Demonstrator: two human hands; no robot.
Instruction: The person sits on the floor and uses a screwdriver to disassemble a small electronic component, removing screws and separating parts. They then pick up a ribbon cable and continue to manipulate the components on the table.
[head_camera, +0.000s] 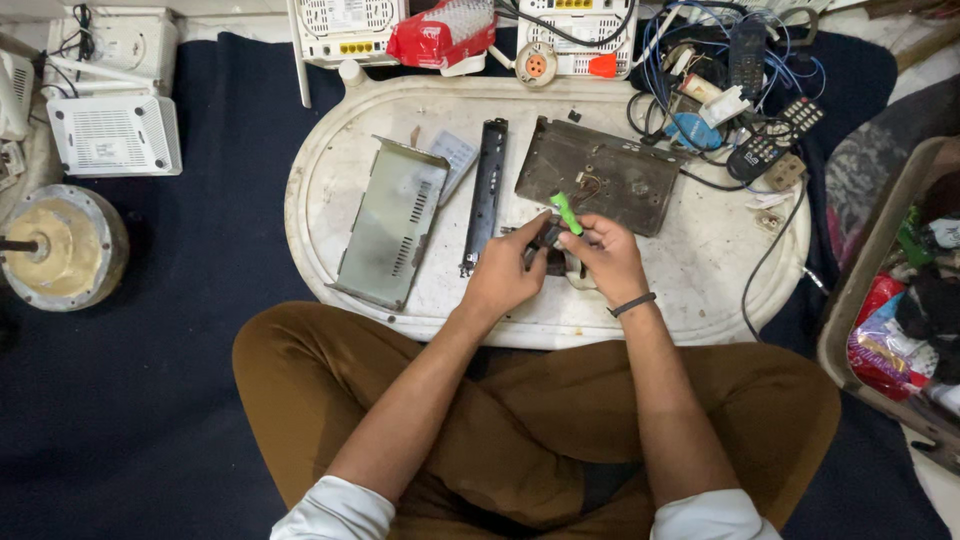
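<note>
The oval white bench (700, 270) is crowded beyond the hands, while bare surface lies to the right of the right hand and along the near rim just below both wrists. The left hand (505, 272) is curled narrow, thumb and fingers pinched on a small dark part (550, 240) held between the two hands, just above the near edge. The right hand (605, 255) is closed around a green-handled screwdriver (566, 212), whose handle sticks up past its fingers toward a dark metal plate (600, 175) just beyond. A black strip (485, 195) lies just beyond the left hand, and a grey vented cover (390, 225) sits to its left. Both forearms rise from the lap and converge, wrists bent inward, the right one wearing a dark wristband (631, 305).
</note>
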